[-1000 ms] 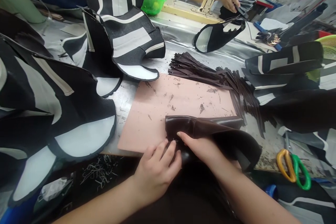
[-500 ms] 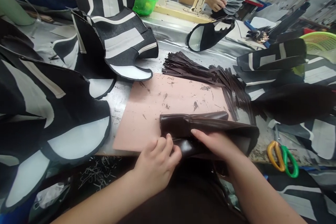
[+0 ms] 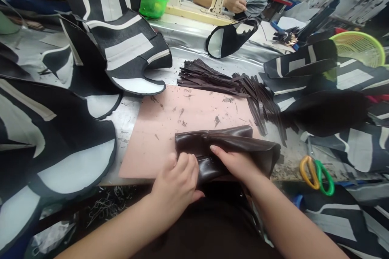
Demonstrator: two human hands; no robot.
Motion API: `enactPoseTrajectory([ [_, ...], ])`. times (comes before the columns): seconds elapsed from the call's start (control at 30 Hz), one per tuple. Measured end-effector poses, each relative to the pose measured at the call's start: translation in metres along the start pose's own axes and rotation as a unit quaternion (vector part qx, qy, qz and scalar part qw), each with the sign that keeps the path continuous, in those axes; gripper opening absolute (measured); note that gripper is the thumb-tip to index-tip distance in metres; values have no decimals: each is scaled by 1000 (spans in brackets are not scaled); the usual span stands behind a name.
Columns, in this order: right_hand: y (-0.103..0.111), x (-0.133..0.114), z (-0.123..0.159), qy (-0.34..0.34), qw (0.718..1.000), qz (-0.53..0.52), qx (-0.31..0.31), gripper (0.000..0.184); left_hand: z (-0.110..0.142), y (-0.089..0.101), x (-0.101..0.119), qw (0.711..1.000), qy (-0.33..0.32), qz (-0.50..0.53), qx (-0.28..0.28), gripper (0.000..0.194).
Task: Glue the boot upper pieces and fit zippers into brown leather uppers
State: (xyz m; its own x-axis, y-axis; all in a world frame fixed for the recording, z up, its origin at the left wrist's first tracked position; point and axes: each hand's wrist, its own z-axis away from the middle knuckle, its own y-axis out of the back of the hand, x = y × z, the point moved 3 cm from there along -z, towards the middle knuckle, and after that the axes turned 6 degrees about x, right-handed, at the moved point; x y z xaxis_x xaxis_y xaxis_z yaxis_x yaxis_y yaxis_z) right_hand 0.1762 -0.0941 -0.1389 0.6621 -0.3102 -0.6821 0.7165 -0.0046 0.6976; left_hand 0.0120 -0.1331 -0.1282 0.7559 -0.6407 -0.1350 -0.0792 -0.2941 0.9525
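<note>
Head | glossy brown piece (image 3: pixel 191 142), pink board's (image 3: pixel 152 129) near edge | right hand (image 3: pixel 240 164) clasping it; left hand (image 3: pixel 176 176) curled, grip unclear | likely light, supple, slick; hold by folds

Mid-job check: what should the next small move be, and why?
Perhaps smooth the brown leather with the left hand: it lies folded over the pink board, the right hand holds it, thumb on top, and the left fingers curl beside its left end.

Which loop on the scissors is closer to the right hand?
The orange loop. It is on the side toward the right hand; the green loop is farther away, just to the right of the orange one.
</note>
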Motion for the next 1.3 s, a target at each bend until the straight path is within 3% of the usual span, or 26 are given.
enactPoseTrajectory([
  [0.17, -1, 2, 0, 9, 1000, 6, 1, 37, -2, -9, 8, 994, -90, -5, -60, 92],
  [0.37, -4, -2, 1, 33, 998, 48, 15, 39, -10, -14, 25, 986, -124, -37, -108, 79],
  [0.5, 0, -11, 3, 50, 995, 81, -13, 34, -17, -15, 33, 983, -137, -34, -118, 74],
  [0.63, 32, 0, -5, 25, 996, 80, -27, 37, -22, -14, 32, 988, -129, -31, -81, 46],
  [0.73, 61, 7, -14, 80, 997, -10, 5, 38, -25, -13, 35, 990, -131, -27, -47, 40],
  [0.8, 70, 9, -18, 104, 994, -25, 12, 34, -27, -15, 38, 991, -123, -25, -44, 39],
  [1.03, 59, 15, -25, 77, 996, 14, 33, 32, -27, -18, 37, 993, -104, 7, -46, 54],
  [1.3, 55, 19, -28, 70, 989, 121, 43, 21, -39, -11, 37, 992, -108, 19, -65, 42],
])
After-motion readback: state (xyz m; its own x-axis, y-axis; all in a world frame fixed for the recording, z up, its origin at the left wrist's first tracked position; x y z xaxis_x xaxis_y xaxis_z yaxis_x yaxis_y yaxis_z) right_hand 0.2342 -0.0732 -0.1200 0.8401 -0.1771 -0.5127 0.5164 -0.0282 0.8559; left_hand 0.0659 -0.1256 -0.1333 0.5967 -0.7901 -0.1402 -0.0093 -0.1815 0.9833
